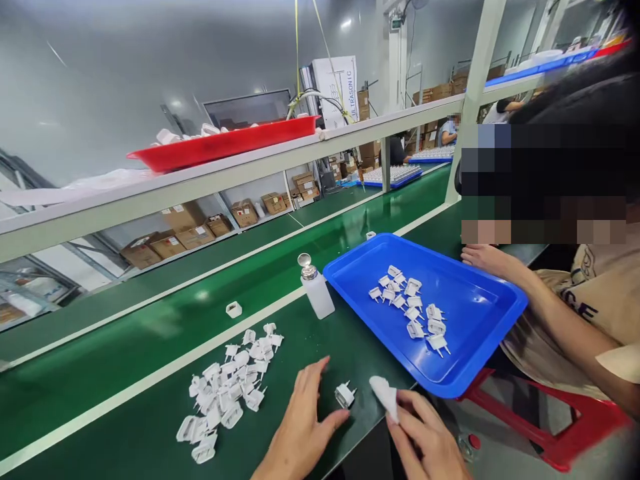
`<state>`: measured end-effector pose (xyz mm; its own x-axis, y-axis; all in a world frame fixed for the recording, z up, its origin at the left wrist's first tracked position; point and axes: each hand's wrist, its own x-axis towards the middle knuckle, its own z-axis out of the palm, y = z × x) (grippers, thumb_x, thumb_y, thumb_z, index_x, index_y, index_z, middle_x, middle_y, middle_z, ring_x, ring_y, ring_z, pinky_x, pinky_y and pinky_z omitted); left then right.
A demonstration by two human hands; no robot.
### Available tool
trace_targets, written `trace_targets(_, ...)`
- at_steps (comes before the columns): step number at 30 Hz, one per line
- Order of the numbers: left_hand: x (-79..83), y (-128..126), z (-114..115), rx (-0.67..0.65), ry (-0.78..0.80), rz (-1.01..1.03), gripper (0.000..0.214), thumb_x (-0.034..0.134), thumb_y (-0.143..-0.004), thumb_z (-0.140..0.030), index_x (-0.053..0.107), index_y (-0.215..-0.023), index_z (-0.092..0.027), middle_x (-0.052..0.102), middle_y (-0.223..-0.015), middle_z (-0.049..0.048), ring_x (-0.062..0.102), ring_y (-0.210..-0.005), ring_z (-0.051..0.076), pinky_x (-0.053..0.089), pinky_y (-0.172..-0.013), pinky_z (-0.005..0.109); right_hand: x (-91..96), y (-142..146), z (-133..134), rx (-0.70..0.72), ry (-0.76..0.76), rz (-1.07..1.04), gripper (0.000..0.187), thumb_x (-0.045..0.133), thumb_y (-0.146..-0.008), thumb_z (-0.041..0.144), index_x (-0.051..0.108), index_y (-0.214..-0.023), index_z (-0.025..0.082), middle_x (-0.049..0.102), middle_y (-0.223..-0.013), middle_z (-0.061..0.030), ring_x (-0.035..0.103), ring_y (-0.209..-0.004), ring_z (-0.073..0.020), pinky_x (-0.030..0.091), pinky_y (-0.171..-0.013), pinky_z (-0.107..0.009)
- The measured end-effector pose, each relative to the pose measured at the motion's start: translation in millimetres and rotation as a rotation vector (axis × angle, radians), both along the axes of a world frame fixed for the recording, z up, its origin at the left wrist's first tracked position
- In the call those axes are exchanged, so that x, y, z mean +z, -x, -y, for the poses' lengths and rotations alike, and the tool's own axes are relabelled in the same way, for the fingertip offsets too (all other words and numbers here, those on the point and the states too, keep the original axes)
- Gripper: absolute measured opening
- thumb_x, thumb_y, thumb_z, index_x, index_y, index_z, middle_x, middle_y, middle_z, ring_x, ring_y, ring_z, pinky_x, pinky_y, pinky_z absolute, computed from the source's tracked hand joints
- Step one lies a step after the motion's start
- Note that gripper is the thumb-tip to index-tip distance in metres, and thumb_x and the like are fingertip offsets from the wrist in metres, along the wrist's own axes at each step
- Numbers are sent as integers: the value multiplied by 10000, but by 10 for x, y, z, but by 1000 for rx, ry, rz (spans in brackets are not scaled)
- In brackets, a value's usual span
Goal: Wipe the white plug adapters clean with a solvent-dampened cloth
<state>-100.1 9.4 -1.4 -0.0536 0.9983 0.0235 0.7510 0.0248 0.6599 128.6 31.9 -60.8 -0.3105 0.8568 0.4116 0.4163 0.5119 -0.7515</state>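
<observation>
Head view: left hand open, palm down, fingers spread, fingertips just beside a white plug on the green belt. Right hand grasps a white cloth between thumb and fingers; a firm pinch best keeps it from slipping. A loose plug pile lies left, a blue tray of plugs right, a bottle beyond.
</observation>
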Motion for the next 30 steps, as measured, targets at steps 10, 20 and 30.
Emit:
trace_targets(10,-328,-72,-33,-45,-144,-34,427,452,-909,-56,702,-1223,-204,743,-1059,110,699,-959,260,587,-867,399,-46,383,-166,368,-257,313,503,445,-901,-8,568,-1385,55,667,-1377,-153,606,-1026,-263,600,-869,-453)
trace_targets(20,-387,67,-225,-162,-185,-96,330,495,-879,-3,670,-1066,-211,692,-908,65,652,-842,232,559,-761,339,96,628,-467,304,-21,218,286,420,-1000,59,673,-1053,181,711,-1040,-71,550,-927,-237,518,-787,-411)
trace_targets(30,-470,3,-180,-108,-201,-77,378,443,-828,48,606,-1044,-216,646,-944,63,627,-888,228,546,-772,337,46,344,-142,382,-170,316,420,469,-923,41,632,-1294,147,725,-1241,-101,597,-930,-259,550,-790,-412)
